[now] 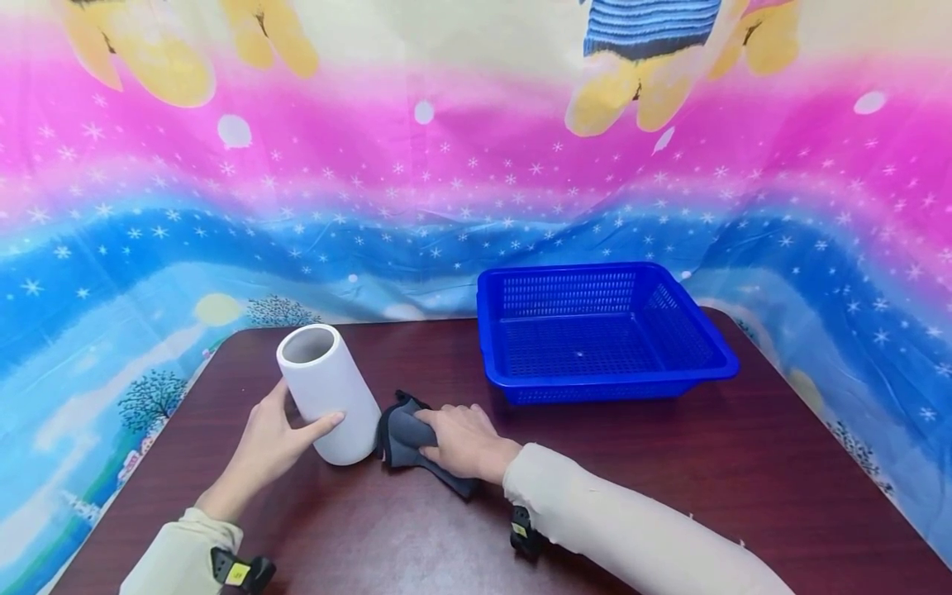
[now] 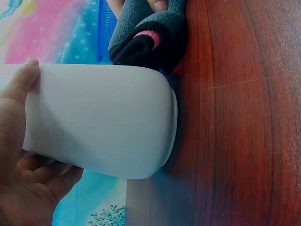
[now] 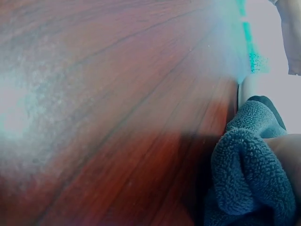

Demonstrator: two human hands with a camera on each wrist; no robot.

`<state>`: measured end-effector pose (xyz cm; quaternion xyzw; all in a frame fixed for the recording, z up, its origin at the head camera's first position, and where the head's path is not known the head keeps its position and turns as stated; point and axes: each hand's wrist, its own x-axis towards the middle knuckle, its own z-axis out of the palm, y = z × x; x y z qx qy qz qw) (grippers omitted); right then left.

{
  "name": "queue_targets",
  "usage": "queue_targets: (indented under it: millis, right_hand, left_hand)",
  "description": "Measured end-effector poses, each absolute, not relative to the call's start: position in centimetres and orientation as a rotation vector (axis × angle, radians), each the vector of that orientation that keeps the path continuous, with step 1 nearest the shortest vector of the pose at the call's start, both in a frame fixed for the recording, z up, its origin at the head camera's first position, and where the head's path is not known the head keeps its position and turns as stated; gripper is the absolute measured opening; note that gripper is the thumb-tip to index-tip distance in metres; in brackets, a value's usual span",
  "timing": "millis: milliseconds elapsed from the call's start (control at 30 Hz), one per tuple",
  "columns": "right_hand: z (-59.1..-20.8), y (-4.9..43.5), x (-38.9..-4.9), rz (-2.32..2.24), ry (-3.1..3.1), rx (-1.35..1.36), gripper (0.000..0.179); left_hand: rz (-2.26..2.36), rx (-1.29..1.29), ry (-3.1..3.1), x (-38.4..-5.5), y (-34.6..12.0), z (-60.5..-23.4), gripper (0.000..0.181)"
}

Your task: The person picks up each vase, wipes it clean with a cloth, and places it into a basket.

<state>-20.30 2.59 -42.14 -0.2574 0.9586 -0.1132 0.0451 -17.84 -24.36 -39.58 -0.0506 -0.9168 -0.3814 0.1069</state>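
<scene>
A white vase (image 1: 335,405), round and open at the top, stands toward the left of the table. My left hand (image 1: 278,434) grips it, thumb on the near side and fingers round the far side in the left wrist view. Whether its base fully touches the table I cannot tell. Beside its lower right side, my right hand (image 1: 464,438) holds a bunched grey fuzzy cloth (image 1: 405,434) with a black edge. The left wrist view also shows a pink patch on the cloth (image 2: 149,38). In the right wrist view the folded cloth (image 3: 249,174) hides most of that hand.
A blue plastic basket (image 1: 610,382) with perforated sides sits at the back right of the dark red wooden table (image 1: 654,487). A printed curtain (image 1: 416,182) hangs behind and along both sides of the table.
</scene>
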Motion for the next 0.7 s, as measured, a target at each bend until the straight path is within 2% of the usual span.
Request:
queue_targets:
  millis: [300,700]
  right_hand:
    - [-42.0,3.8,-20.5,-0.495,2.932,-0.798,0.043]
    - [-40.8,4.2,-20.8,-0.627,3.017,-0.801,0.046]
  left_hand:
    - [-1.135,-0.172,-2.683,-17.8,-24.3,-39.4,0.079]
    - [-1.131,-0.164,-2.689,-17.7,-24.2,-39.4,0.079]
